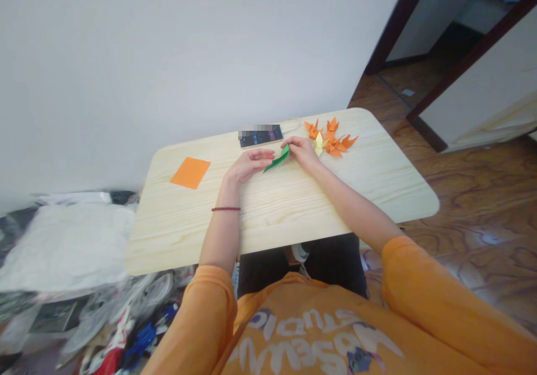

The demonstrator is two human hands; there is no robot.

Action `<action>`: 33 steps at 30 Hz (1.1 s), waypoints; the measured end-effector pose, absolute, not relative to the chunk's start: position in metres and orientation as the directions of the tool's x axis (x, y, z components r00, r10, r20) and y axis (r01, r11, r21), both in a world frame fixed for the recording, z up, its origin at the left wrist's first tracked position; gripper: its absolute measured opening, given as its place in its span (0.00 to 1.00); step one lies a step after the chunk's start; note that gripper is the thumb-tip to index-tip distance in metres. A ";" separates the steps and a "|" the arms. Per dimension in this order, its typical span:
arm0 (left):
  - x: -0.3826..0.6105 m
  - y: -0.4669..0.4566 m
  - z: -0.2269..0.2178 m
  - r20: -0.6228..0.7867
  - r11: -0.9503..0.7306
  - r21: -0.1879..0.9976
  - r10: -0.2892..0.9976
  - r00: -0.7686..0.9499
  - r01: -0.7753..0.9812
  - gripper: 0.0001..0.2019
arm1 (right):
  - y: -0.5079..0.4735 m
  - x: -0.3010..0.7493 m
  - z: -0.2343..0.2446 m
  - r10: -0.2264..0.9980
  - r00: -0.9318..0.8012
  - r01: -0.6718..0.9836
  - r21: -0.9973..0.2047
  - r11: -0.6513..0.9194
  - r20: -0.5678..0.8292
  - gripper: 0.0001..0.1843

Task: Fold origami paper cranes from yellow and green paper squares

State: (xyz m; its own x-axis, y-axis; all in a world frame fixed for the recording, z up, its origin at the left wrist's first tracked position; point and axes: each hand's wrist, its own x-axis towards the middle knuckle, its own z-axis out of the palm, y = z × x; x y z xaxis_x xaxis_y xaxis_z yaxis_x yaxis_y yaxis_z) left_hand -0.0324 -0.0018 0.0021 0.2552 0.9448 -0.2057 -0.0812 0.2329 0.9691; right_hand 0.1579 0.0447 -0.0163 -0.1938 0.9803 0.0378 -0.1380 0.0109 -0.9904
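Observation:
A partly folded piece of green origami paper [277, 161] is between my hands, over the middle of the small table. My right hand [302, 150] pinches its upper right end between thumb and fingers. My left hand [250, 164] is at the paper's left side with fingers stretched out and apart; whether the fingertips touch the paper is hard to tell. Just right of my right hand lie several folded orange paper cranes [334, 143] and a yellow one [319, 143]. A flat orange paper square [191, 172] rests on the left part of the table.
A phone [260, 136] with a lit screen and a white cable [297, 124] lies at the table's back edge, against the wall. The pale wood table [168, 235] has rounded corners. Bags and mixed items [138, 319] crowd the floor at left.

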 end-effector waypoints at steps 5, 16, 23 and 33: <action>-0.026 0.001 0.000 -0.137 0.143 0.989 0.978 0.159 -0.027 0.18 | 0.046 0.159 -0.018 0.981 -0.182 -0.131 -0.991 0.039 0.062 0.09; -0.019 0.010 -0.012 0.242 -0.187 0.890 0.967 -0.083 0.415 0.11 | 0.040 0.156 -0.014 0.965 -0.235 -0.042 -0.993 0.107 0.114 0.16; -0.017 0.012 -0.019 0.285 -0.117 0.849 0.922 -0.261 0.515 0.04 | 0.031 0.158 -0.015 0.863 -0.358 0.129 -0.896 0.424 0.356 0.21; -0.018 0.018 -0.022 0.027 -0.021 0.999 0.968 -0.250 0.025 0.13 | 0.039 0.158 -0.022 0.860 -0.342 0.200 -0.865 0.460 0.379 0.20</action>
State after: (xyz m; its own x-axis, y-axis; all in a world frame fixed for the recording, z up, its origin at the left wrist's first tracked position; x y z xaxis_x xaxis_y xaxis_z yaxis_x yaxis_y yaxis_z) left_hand -0.0179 0.0179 -0.0219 -0.2496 0.9680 0.0265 0.0247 -0.0210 0.9995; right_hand 0.1579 0.0390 -0.0216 -0.3418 0.8601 0.3786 0.2004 0.4603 -0.8648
